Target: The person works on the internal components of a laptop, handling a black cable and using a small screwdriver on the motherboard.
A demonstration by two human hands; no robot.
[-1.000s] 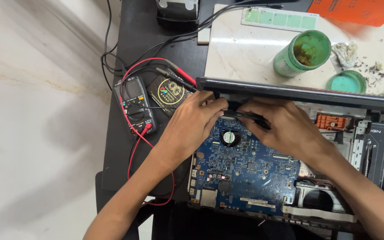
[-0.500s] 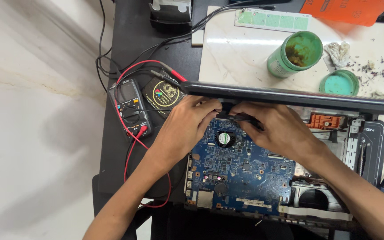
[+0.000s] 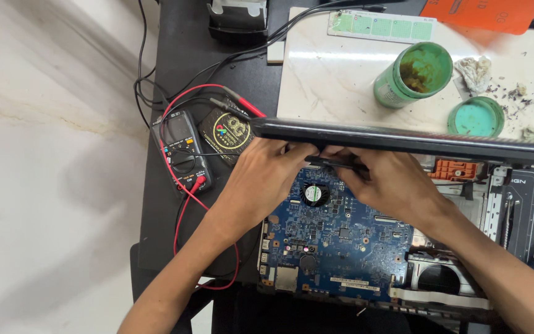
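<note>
The blue motherboard (image 3: 341, 241) lay bared in the opened laptop on the black worktop (image 3: 174, 74); left hand (image 3: 264, 179) and right hand (image 3: 390, 185) pinched a dark part at its top edge (fingers together); board not lifted; multimeter (image 3: 180, 148) beside.

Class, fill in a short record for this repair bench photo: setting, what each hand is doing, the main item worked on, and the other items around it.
Setting: black desk with a white marble slab
Left hand: at the rear edge of the board, fingers under the upright laptop lid
Right hand: beside it, on a thin dark tool
Main item: blue laptop motherboard with a small fan
Nearby left: multimeter with red and black leads
Nearby top: open green jar, its green lid
</note>
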